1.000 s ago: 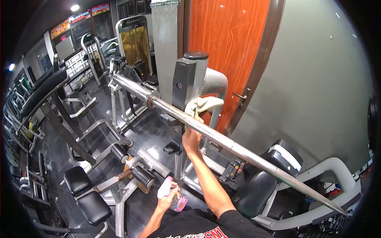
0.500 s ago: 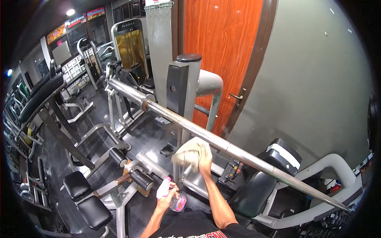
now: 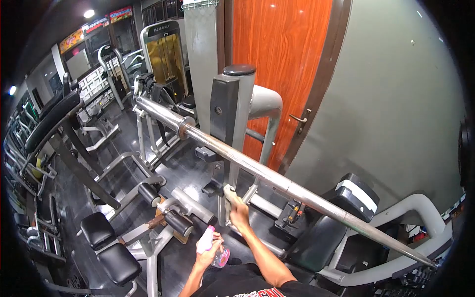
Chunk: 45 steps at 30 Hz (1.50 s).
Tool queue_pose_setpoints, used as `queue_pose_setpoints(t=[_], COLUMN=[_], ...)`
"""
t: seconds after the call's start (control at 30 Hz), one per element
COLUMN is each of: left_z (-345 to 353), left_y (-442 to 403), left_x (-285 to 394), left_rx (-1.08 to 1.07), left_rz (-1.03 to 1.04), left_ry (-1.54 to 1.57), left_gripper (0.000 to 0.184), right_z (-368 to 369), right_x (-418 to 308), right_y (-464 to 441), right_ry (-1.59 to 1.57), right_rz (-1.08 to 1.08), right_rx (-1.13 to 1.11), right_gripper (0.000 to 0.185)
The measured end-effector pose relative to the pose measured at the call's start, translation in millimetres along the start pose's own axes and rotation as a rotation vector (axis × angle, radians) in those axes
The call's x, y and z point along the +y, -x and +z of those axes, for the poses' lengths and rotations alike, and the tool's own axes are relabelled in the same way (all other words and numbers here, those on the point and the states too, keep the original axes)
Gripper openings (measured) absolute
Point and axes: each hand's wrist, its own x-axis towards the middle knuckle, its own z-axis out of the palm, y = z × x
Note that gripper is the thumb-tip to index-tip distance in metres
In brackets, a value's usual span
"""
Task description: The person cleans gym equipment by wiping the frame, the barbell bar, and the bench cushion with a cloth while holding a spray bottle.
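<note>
My left hand (image 3: 206,255) is wrapped round a spray bottle (image 3: 222,259) with a white trigger head, a pink nozzle and a clear body with a pink label. It is low in the view, in front of my dark shirt. Further forward, my right hand (image 3: 240,216) grips a pale cloth (image 3: 229,193). The cloth is pressed to the lower part of the rack's upright post (image 3: 223,114), just below the barbell (image 3: 247,164) and beside a black hook. Fingers of the right hand are partly hidden behind its back.
The barbell crosses diagonally above my right arm. To the right are a black padded bench (image 3: 317,247) and a curved grey frame (image 3: 425,205). Leg rollers (image 3: 177,222) and a black seat (image 3: 118,264) stand left. Behind the rack is an orange wooden door (image 3: 277,54).
My right hand with the cloth has moved left and down from beneath the bar to the upright, and the cloth is bunched narrower. My left hand still holds the spray bottle, nearly unmoved.
</note>
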Motion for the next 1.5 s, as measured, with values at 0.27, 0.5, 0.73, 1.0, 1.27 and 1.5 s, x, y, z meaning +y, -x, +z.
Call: queue_pose_setpoints(t=[0.27,0.5,0.73,1.0,1.27,1.5], left_z=[10,1,7,14,8,8], left_y=[-2,2,-3,-6,1,-3], left_x=[12,4,4,15,17,17], left_rx=[0.013,0.003,-0.021,-0.019,-0.005,0.019], left_rz=[0.033,0.011,0.013,0.001,0.010,0.018], left_ry=[0.064,0.003,-0.013,-0.039,-0.019,-0.013], left_gripper=[0.019,0.023,0.023,0.020,0.021,0.021], right_z=[-17,-4,24,-12,-28,16], right_x=[-9,-66,65,25,-66,-32], right_y=[-54,-72,42,-6,-104,-101], right_ry=[-0.335,-0.004,0.021,-0.815,-0.580,0.002], right_rz=[0.073,-0.196,0.198,0.441,0.109,-0.222], right_rx=[0.469,0.272,-0.101,0.239,0.472,0.407], right_gripper=[0.024,0.044,0.040,0.028,0.035,0.043])
